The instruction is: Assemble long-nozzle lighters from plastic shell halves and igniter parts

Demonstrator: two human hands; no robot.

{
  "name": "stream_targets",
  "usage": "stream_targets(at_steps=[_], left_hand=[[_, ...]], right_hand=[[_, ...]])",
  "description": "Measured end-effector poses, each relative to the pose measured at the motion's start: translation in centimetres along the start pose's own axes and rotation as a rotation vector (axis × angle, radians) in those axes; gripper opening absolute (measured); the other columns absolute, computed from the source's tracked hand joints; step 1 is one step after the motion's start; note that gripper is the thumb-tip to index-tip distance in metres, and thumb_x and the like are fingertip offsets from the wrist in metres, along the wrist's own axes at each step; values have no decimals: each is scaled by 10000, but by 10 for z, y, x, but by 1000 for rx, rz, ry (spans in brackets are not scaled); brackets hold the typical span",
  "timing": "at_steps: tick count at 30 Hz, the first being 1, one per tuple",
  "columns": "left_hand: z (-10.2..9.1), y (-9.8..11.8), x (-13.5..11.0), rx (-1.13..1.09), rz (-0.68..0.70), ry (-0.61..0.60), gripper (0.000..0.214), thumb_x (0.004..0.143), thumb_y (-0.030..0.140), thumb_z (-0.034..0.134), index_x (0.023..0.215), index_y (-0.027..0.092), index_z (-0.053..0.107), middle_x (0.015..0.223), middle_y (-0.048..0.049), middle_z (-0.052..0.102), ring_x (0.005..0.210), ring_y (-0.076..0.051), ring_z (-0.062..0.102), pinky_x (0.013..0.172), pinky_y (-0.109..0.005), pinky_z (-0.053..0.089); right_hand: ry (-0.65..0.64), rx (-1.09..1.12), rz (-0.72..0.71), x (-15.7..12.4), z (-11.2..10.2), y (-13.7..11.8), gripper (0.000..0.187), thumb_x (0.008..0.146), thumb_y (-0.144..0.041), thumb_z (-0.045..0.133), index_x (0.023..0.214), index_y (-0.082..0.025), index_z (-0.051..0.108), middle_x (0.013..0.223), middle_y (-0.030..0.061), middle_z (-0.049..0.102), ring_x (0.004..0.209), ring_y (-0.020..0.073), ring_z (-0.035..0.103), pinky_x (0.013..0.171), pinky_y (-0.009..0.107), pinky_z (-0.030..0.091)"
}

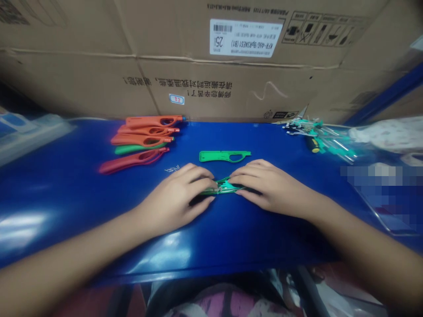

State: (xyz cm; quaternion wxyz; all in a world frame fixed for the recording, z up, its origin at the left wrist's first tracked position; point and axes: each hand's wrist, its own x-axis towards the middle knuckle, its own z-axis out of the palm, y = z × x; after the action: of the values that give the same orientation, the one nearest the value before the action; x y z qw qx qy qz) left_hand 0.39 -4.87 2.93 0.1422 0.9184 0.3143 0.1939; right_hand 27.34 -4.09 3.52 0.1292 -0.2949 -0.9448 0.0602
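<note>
A green lighter casing half (220, 191) lies low over the blue table, with teal and clear parts set inside it. My left hand (180, 196) has its fingers and thumb closed round the left end. From the other side my right hand (266, 187) grips the right end between thumb and fingers. Both ends of the casing are hidden under my fingers. Just beyond my hands rests another green casing half (214, 156), its inner side facing up and a finger loop at its right end. Several small thin metal pieces (172, 169) lie beside my left hand.
Orange lighter casings (142, 140) and a red one (132, 162) are stacked at the left back of the blue table (82, 211). Teal and clear parts (330, 136) pile up at the right, near a yellow-and-black handle (313, 145). A cardboard box (99, 79) stands behind.
</note>
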Motion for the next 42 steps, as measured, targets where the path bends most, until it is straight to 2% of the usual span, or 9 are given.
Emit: stream_targets(at_steps=[5,9,16,22,35,42], left_hand=[[10,0,-1,4,69,-107,339,997,242,516,1322,248,610,1357,-114,562,1225,-269,524,1036,-444,446],[12,0,-2,-23,58,-110,403,1000,236,507,1397,284,552,1371,-100,558,1222,-258,531,1051,-439,441],[12,-1,-2,-14,67,-95,380,1008,223,486,1379,265,558,1347,-109,573,1234,-256,539,1028,-427,449],[15,-4,-1,-65,58,-51,355,1015,166,471,1335,255,595,1284,-88,618,1181,-225,569,1017,-394,470],[15,-5,-1,-128,72,-50,368,1018,144,472,1342,265,598,1245,-81,614,1166,-206,556,1015,-358,481],[16,-6,-1,-106,69,-60,338,1019,153,470,1308,236,623,1265,-91,609,1172,-216,555,1022,-362,475]], right_hand=[[-12,70,75,1,0,-2,220,990,-240,552,1184,-208,651,1211,80,707,1118,214,647,970,390,446],[-8,114,96,1,1,-3,213,976,-235,565,1171,-216,649,1201,72,704,1120,211,646,961,386,449],[-45,86,81,1,2,-5,136,995,-218,523,1069,-213,638,1205,76,682,1104,221,627,955,395,431],[1,93,54,0,6,-5,142,985,-219,545,1072,-223,657,1205,73,673,1128,222,591,1000,412,399],[103,183,115,2,11,-6,135,987,-195,553,978,-220,685,1070,44,704,1003,191,633,895,364,405],[102,219,133,3,12,-7,110,966,-189,578,962,-198,688,962,39,703,936,189,623,844,353,417]])
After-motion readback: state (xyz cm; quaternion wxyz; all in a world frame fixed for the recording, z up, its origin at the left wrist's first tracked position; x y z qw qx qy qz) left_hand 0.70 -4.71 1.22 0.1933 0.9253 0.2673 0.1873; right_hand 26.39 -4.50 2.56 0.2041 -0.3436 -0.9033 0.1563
